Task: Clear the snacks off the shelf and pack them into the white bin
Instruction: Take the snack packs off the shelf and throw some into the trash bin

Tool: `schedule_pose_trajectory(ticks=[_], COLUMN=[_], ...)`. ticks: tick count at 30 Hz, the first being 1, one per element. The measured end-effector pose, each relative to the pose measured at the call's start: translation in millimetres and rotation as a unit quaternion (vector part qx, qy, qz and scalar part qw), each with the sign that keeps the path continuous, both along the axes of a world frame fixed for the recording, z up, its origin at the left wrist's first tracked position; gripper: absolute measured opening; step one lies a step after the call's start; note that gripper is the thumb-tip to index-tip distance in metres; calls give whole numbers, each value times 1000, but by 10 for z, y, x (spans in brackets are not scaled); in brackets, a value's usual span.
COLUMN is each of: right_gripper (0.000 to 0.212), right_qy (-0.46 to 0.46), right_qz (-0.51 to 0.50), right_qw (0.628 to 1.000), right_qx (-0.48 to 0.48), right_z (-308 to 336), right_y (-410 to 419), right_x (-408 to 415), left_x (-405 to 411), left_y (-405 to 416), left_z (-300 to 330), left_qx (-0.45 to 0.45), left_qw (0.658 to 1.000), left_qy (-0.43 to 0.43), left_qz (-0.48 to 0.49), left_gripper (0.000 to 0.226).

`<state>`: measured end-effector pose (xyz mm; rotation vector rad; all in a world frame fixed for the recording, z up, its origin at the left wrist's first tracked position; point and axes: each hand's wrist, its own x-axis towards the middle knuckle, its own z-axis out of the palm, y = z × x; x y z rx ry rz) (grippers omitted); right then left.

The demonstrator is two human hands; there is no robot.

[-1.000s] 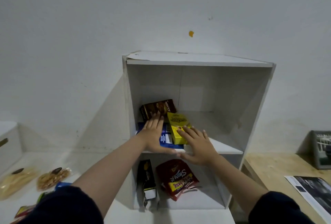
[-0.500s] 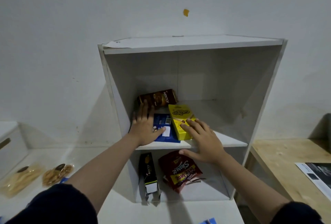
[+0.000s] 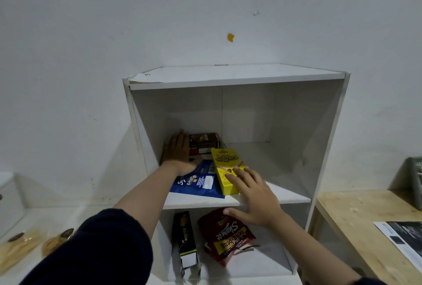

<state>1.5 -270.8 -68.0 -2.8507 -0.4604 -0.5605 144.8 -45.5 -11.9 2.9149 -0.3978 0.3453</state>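
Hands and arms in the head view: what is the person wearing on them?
Both forearms are bare, with dark navy sleeves pushed up towards the elbows. The left hand and right hand are gloveless; no rings, watch or markings show on the fingers or wrists.

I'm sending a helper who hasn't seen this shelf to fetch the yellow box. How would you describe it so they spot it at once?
Find the white shelf unit against the wall and look at its upper compartment. The yellow box lies flat near the front edge, under the right hand fingers. It sits right of the blue packet and in front of the brown box, the only yellow item there.
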Motion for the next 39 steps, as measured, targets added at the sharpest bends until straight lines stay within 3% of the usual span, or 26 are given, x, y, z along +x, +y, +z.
schedule_pose_trajectory(ticks=[3,11,22,35,39], right_gripper=[92,93,92,92,92], right_qy=[-5,6,5,-4,-11], right_qz=[3,-5,-8,-5,-6], right_qw=[1000,1000,1000,1000,1000], right_qx=[6,1,6,13,12], right_z=[-4,4,1,-20,-8], right_y=[-4,6,17,18,16], right_x=[-1,-9,-21,-6,-16], left_x=[46,-35,68,140,9], left_y=[-4,-21,-123,-149,-137], left_z=[-22,4,136,135,137], left_qx=[9,52,31,97,100], left_qw=[999,999,999,993,993], left_qy=[49,-10,9,71,65], left_qz=[8,6,3,18,17], left_gripper=[90,76,87,95,110])
